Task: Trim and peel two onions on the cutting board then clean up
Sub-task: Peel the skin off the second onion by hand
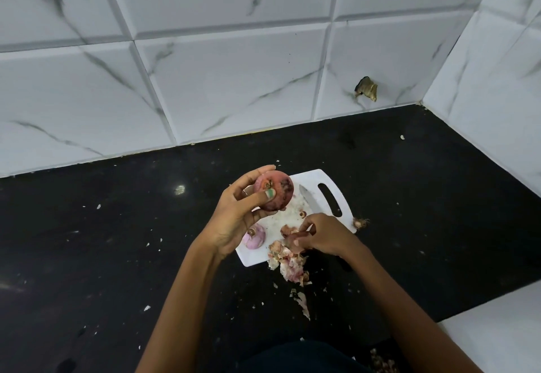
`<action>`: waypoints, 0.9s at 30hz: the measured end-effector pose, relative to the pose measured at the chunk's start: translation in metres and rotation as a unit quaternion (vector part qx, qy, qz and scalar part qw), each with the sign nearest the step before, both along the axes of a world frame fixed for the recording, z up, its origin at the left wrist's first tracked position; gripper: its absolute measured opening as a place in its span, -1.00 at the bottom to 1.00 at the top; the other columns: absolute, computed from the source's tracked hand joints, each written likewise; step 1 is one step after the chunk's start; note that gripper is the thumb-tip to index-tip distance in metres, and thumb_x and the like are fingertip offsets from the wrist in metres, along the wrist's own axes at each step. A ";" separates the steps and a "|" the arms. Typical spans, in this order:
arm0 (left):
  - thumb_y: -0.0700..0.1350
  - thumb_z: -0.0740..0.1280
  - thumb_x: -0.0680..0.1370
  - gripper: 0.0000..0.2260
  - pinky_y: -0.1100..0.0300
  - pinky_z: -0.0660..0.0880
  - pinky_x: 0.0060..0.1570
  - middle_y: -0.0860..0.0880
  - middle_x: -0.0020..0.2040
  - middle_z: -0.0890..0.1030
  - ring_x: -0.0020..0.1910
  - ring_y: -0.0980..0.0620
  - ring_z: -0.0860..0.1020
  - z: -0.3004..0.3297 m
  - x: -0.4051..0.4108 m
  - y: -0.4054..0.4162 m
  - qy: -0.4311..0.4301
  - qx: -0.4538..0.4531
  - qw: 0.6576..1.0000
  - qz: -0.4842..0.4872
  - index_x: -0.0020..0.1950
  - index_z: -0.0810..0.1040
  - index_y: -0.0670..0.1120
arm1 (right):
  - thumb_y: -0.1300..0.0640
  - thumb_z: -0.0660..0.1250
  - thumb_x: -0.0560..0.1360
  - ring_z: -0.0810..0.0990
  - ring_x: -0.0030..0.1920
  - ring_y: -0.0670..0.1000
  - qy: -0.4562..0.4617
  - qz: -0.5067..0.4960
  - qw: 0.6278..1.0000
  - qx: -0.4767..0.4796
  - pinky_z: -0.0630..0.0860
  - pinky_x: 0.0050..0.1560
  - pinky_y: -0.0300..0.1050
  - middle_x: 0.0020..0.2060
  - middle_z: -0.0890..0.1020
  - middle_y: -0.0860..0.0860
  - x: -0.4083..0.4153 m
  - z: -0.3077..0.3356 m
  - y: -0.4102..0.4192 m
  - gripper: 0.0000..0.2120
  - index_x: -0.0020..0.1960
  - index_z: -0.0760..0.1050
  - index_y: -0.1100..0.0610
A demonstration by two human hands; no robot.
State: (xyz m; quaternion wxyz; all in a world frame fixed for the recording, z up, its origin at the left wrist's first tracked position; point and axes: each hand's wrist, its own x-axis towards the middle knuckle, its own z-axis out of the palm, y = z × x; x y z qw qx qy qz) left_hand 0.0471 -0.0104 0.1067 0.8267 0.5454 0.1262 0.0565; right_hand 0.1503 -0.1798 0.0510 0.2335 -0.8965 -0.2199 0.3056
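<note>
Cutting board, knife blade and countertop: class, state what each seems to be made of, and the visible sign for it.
Cutting board: probably plastic; thin, uniform matte white, moulded handle slot.
Knife blade: likely steel; grey with a metallic sheen.
Countertop: looks like polished dark stone, perhaps granite; black, faintly speckled, glossy glints. Laminate cannot be ruled out.

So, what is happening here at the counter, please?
A person is peeling onions at a black counter. The left hand holds a red onion up above the white cutting board. The right hand pinches a piece of onion skin low at the board's near edge. A peeled onion lies on the board, beside a knife. Loose peels are piled at the near edge and spill onto the counter.
</note>
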 end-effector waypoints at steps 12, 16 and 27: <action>-0.07 0.28 0.52 -0.60 0.09 0.60 0.02 -0.13 0.26 0.59 0.22 -0.17 0.57 0.006 0.003 -0.002 -0.003 -0.009 1.000 0.010 0.35 0.50 -0.12 | 0.01 0.42 0.45 0.67 -0.17 0.00 -0.038 -0.063 0.937 0.340 0.66 -0.23 -0.06 -0.08 0.63 -0.06 -0.014 0.094 0.016 -0.75 0.09 0.58 0.08; -0.09 0.22 0.59 -0.66 0.09 0.60 0.04 -0.12 0.27 0.59 0.21 -0.12 0.58 0.007 0.002 -0.001 0.011 -0.001 1.000 0.014 0.35 0.50 -0.08 | 0.02 0.48 0.41 0.68 -0.19 0.00 -0.042 -0.078 0.941 0.328 0.66 -0.20 0.02 -0.05 0.61 -0.05 -0.017 0.089 0.020 -0.65 0.14 0.54 0.08; -0.23 0.30 0.55 -0.68 0.13 0.61 -0.02 -0.12 0.20 0.63 0.11 -0.07 0.65 0.009 0.003 -0.004 0.004 0.029 0.999 0.018 0.31 0.54 -0.06 | 0.11 0.46 0.37 0.62 -0.14 -0.14 -0.094 -0.086 0.944 0.305 0.59 -0.12 -0.25 -0.16 0.62 -0.16 -0.017 0.091 0.021 -0.71 0.08 0.60 0.08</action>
